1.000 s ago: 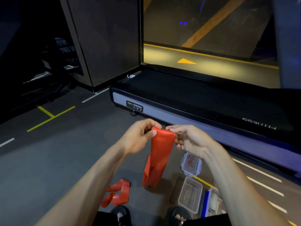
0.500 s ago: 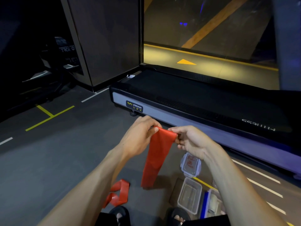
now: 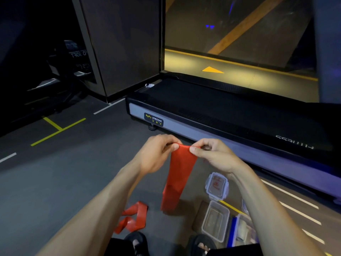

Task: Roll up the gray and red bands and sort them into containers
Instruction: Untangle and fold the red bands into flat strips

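with our left hand (image 3: 156, 154) and right hand (image 3: 212, 156) both pinching the red band's (image 3: 180, 174) top edge, we should roll it tightly and evenly downward.

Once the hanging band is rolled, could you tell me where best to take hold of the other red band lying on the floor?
Probably at the top fold of the loose red band, coming from above with the left hand. It lies crumpled in flat loops, and that fold looks raised, so fingers could likely pinch it without scraping the floor.
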The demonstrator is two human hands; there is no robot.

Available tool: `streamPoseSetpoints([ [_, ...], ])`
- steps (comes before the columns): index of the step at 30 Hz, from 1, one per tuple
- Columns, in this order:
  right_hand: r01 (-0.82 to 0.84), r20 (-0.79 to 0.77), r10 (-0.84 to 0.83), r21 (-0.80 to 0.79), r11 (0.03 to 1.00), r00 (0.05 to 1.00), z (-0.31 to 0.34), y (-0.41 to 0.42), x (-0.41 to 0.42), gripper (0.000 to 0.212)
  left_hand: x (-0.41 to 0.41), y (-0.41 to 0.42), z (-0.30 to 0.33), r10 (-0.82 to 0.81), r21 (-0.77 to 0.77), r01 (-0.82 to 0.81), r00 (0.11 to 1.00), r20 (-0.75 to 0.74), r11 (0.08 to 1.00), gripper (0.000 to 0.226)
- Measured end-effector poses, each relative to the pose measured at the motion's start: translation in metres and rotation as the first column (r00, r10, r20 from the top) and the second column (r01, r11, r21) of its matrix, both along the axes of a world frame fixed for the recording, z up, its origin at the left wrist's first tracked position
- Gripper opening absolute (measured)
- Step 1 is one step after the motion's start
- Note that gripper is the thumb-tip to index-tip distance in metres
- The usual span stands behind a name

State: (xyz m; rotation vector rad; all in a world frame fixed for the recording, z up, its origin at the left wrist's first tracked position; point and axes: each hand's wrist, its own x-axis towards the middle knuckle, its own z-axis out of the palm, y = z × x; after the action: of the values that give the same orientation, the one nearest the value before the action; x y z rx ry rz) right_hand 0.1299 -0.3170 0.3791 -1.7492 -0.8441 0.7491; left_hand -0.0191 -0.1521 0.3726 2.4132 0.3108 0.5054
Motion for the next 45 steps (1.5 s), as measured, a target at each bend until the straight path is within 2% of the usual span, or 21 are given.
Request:
streamPoseSetpoints([
  [4,0.010,0.035,-0.010,0.024,1.000,0.999,0.001,-0.002,0.002,0.014,-0.001,0.006,0.001,-0.013,-0.182,0.022,0.999,0.052,0.983,0.015],
  [8,0.001,-0.002,-0.001,0.029,1.000,1.000,0.004,-0.002,0.002,0.019,-0.002,0.007,-0.001,-0.026,-0.347,0.074,0.990,0.142,0.935,0.019],
  [11,0.006,-0.060,-0.006,0.003,1.000,0.998,0.004,0.001,0.000,0.022,0.002,0.004,-0.004,-0.026,-0.367,0.083,0.987,0.159,0.926,0.018],
  [15,0.030,-0.121,-0.034,-0.031,0.999,0.992,0.006,0.005,-0.005,0.027,0.007,-0.001,-0.008,0.017,-0.300,0.029,0.989,0.147,0.954,0.019],
  [19,0.052,-0.178,-0.055,-0.024,0.998,0.982,0.010,0.006,-0.008,0.037,0.007,0.000,-0.011,-0.025,-0.287,0.049,0.996,0.088,0.957,0.020],
  [22,0.059,-0.200,-0.064,-0.034,0.998,0.978,0.010,0.007,-0.011,0.033,0.007,0.001,-0.011,0.002,-0.091,0.007,0.996,0.090,0.996,0.017],
  [26,0.113,-0.256,-0.117,-0.031,0.993,0.960,0.010,0.009,-0.013,0.025,0.005,-0.002,-0.007,0.015,0.118,-0.032,0.990,0.139,0.992,0.010],
  [29,0.080,-0.142,-0.088,-0.058,0.995,0.986,0.008,0.008,-0.012,0.035,0.005,-0.002,-0.006,0.009,0.133,-0.031,0.986,0.164,0.991,0.014],
  [33,0.016,0.158,-0.001,-0.093,0.996,0.987,0.006,0.006,-0.007,0.036,0.003,0.000,0.000,-0.065,0.095,0.054,0.991,0.121,0.994,0.013],
  [37,-0.153,0.284,0.137,0.032,0.988,0.949,0.003,0.003,-0.006,0.011,-0.002,0.003,0.002,-0.098,0.030,0.095,0.989,0.111,0.995,0.012],
  [39,-0.149,0.363,0.120,0.052,0.987,0.924,0.000,0.004,-0.005,0.006,-0.003,0.001,0.002,-0.098,-0.029,0.102,0.988,0.116,0.994,0.013],
  [45,-0.074,0.359,0.034,0.098,0.992,0.933,0.002,0.009,-0.008,0.007,0.000,-0.001,-0.005,0.041,-0.294,0.016,0.981,0.188,0.956,0.018],
])
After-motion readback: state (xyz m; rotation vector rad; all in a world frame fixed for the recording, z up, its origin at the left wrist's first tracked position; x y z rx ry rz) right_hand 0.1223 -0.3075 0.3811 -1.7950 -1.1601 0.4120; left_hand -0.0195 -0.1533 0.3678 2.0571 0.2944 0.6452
